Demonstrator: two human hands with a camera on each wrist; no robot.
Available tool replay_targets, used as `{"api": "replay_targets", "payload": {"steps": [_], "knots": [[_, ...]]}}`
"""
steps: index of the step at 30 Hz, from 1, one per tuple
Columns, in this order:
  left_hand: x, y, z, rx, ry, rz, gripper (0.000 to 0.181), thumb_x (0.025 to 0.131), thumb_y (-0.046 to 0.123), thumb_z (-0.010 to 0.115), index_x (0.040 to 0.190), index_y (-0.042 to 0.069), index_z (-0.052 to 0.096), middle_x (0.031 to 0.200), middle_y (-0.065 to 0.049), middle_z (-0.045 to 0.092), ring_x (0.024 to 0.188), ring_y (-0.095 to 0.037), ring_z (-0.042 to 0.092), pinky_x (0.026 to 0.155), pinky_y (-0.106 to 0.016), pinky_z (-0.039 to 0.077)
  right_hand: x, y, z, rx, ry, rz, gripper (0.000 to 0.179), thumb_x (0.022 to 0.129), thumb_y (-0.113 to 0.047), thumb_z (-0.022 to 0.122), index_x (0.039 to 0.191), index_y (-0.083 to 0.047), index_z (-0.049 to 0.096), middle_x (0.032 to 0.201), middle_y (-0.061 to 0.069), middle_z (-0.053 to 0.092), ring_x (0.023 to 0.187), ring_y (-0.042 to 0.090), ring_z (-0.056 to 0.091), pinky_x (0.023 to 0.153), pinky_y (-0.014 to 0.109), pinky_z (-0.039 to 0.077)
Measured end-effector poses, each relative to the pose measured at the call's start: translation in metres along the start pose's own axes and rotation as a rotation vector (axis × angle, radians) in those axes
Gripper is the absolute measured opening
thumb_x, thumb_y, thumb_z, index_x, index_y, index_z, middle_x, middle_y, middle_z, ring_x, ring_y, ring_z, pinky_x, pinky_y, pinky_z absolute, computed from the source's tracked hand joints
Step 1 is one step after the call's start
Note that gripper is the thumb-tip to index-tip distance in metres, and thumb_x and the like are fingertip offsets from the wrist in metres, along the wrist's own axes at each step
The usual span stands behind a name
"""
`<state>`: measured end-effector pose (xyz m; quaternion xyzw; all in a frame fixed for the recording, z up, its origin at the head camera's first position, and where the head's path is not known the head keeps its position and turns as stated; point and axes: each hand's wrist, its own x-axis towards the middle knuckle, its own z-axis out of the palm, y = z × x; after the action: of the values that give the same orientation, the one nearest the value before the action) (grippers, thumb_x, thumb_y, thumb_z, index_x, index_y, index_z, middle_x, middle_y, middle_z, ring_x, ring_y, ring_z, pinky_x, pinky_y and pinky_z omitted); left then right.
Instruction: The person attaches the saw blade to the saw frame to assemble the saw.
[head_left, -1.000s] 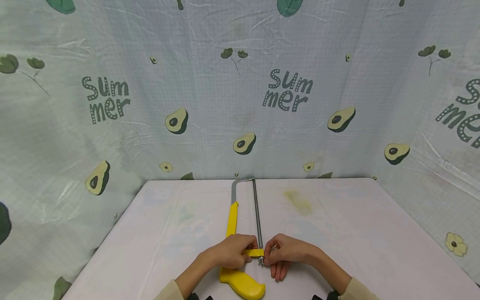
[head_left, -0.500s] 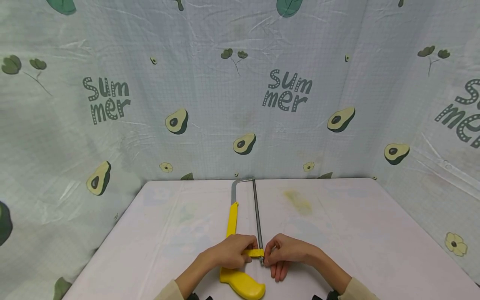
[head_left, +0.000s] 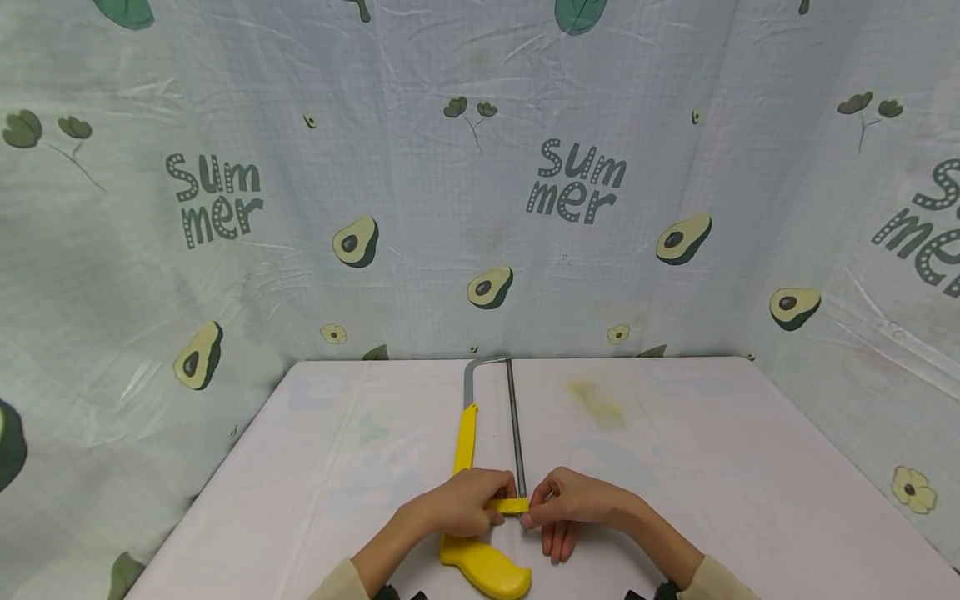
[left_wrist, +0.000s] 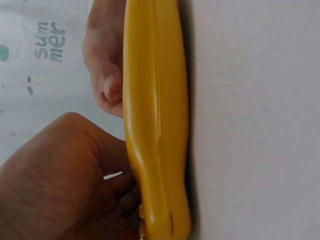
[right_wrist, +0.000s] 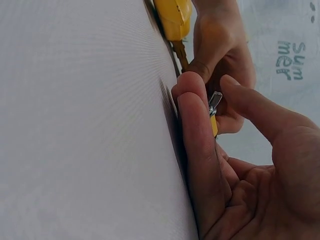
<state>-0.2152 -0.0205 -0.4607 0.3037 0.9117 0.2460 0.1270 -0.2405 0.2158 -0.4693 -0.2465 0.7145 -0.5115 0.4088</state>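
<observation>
A hacksaw lies on the table, its yellow handle toward me and its grey blade along the right side. My left hand grips the yellow frame just above the handle, with fingertips at the yellow crosspiece. At the near end of the blade, the thumb and forefinger of my right hand work on a metal wing nut. Part of that nut shows between the fingers in the right wrist view; the head view mostly hides it. The handle fills the middle of the left wrist view.
The white table extends around the saw on both sides. A pale curtain printed with avocados and lettering hangs behind it. A yellowish stain marks the cloth to the right of the blade.
The wing nut has turned, and my right thumb and forefinger have shifted slightly left over it, covering more of it. My left hand and the hacksaw stay put.
</observation>
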Motion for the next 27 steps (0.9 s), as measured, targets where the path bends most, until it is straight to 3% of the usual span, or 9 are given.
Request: {"api": "replay_targets", "payload": {"steps": [27], "knots": [[0.0009, -0.0017, 0.0008, -0.005, 0.003, 0.000, 0.022, 0.092, 0.009, 0.072, 0.104, 0.022, 0.061, 0.084, 0.014, 0.055, 0.077, -0.001, 0.049, 0.074, -0.018, 0.044, 0.0016, -0.0001, 0.0002, 0.006, 0.006, -0.005, 0.028, 0.098, -0.026, 0.069, 0.098, 0.002, 0.071, 0.066, 0.004, 0.072, 0.051, 0.009, 0.069, 0.051, 0.024, 0.056]]}}
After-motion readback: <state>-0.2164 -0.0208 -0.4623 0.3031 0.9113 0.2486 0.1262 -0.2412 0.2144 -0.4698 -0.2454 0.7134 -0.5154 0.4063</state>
